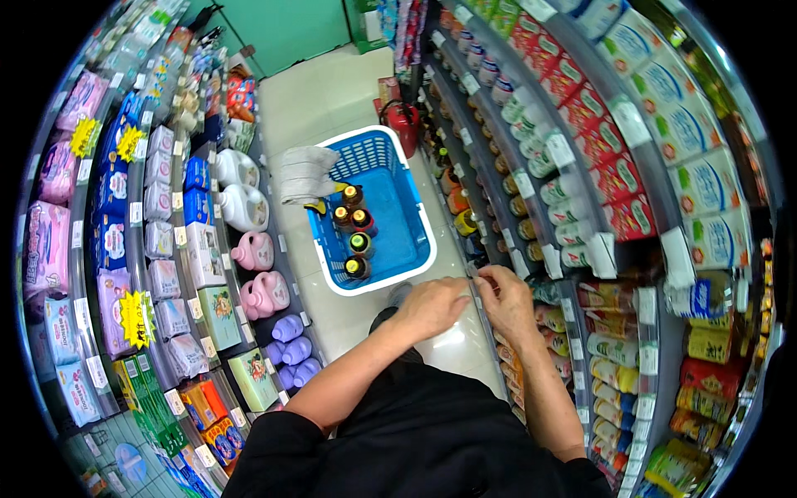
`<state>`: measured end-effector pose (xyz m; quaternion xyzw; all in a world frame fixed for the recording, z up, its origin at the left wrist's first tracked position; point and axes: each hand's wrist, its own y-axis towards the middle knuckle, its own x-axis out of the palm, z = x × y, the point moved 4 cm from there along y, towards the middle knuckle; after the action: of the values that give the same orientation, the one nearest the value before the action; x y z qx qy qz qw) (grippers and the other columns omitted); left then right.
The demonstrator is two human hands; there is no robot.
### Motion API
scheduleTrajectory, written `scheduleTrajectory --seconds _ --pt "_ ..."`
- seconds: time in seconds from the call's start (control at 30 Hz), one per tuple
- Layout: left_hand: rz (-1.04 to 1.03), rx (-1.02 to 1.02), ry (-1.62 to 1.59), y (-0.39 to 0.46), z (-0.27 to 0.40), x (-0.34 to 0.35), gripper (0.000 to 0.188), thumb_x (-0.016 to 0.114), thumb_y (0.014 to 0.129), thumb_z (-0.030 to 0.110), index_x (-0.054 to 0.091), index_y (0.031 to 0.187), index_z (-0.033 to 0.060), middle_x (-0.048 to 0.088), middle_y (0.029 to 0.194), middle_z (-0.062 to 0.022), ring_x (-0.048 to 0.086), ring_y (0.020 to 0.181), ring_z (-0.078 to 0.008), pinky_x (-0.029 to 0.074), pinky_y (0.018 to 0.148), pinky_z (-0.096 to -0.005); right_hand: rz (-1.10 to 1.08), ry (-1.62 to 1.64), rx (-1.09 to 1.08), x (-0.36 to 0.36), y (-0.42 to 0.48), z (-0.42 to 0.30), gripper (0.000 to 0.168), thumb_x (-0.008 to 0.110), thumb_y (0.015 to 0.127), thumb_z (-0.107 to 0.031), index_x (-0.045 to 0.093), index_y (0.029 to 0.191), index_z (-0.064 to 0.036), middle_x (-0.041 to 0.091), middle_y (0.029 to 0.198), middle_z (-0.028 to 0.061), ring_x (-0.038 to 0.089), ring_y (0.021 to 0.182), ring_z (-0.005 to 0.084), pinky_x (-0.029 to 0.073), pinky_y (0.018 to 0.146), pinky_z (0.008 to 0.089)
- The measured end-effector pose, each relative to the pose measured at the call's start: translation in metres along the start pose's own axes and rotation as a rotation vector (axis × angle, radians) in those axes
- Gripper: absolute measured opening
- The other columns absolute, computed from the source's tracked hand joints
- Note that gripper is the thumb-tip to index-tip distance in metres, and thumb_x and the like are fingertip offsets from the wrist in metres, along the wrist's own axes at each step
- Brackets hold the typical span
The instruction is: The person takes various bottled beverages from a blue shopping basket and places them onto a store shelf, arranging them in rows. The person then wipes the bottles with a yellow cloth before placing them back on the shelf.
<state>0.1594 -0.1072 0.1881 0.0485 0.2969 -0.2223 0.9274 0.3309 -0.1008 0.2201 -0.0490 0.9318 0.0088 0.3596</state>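
Both hands are in front of me, near the edge of the right-hand shelves. My left hand [436, 307] is held over the aisle floor, with its back up and fingers bent; whatever lies under the fingers is hidden. My right hand [507, 300] reaches to the shelf's edge strip [476, 285], thumb and forefinger close to it. Contact between them cannot be made out. Beyond my hands a blue plastic shopping basket [408, 249] with a white rim stands on the floor. Several dark capped bottles [359, 243] stand along its left side. A grey cloth [306, 174] hangs over its left rim.
Shelves on the left carry pink packs [48, 249], white jugs [244, 207] and pink jugs [266, 295]. On the right are jars [518, 206], red cartons [607, 163] and tissue-like packs [679, 131]. A red fire extinguisher [403, 127] stands behind the basket, before a green door [292, 31].
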Motion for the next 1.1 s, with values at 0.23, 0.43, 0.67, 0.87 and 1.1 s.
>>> scheduleTrajectory --seconds 0.23,0.43,0.67,0.87,1.1 --pt "0.211 -0.417 0.122 -0.006 -0.135 -0.088 0.029 0.069 0.097 0.023 0.072 0.117 0.0026 0.075 0.100 -0.0253 0.072 0.094 -0.0464 0.057 0.082 -0.0545 -0.214 0.033 -0.084 0.101 0.084 0.002 0.018 0.070 0.097 -0.015 0.073 0.107 -0.001 0.075 0.098 0.0195 0.074 0.087 0.0366 0.059 0.079 0.0447" --pt "0.279 -0.621 0.172 0.019 -0.232 -0.151 0.032 0.070 0.097 0.021 0.071 0.122 0.0016 0.075 0.104 -0.0261 0.073 0.097 -0.0456 0.057 0.084 -0.0522 -0.360 0.010 -0.074 0.179 0.159 0.000 0.022 0.066 0.098 -0.017 0.071 0.111 0.000 0.075 0.104 0.0214 0.073 0.096 0.0394 0.058 0.087 0.0479" --pt "0.227 -0.646 0.256 0.077 -0.311 -0.156 0.039 0.069 0.096 0.021 0.066 0.131 0.0044 0.073 0.113 -0.0277 0.070 0.107 -0.0451 0.055 0.093 -0.0530 -0.448 0.014 0.016 0.271 0.229 0.016 0.028 0.068 0.097 -0.017 0.071 0.120 0.000 0.073 0.115 0.0252 0.071 0.107 0.0426 0.056 0.094 0.0500" --pt "0.180 -0.642 0.323 0.111 -0.354 -0.141 0.041 0.076 0.092 0.019 0.063 0.130 0.0092 0.071 0.111 -0.0242 0.070 0.103 -0.0445 0.056 0.087 -0.0533 -0.528 0.024 0.126 0.328 0.265 0.030 0.045 0.065 0.101 -0.019 0.060 0.142 -0.002 0.069 0.129 0.0282 0.066 0.121 0.0437 0.052 0.105 0.0498" --pt "0.178 -0.536 0.411 0.120 -0.377 -0.123 0.038 0.079 0.089 0.019 0.066 0.122 0.0079 0.069 0.108 -0.0208 0.070 0.101 -0.0413 0.057 0.084 -0.0511 -0.671 0.014 0.245 0.362 0.277 0.048 0.054 0.061 0.103 -0.017 0.050 0.153 -0.002 0.065 0.139 0.0296 0.060 0.131 0.0435 0.048 0.111 0.0498"
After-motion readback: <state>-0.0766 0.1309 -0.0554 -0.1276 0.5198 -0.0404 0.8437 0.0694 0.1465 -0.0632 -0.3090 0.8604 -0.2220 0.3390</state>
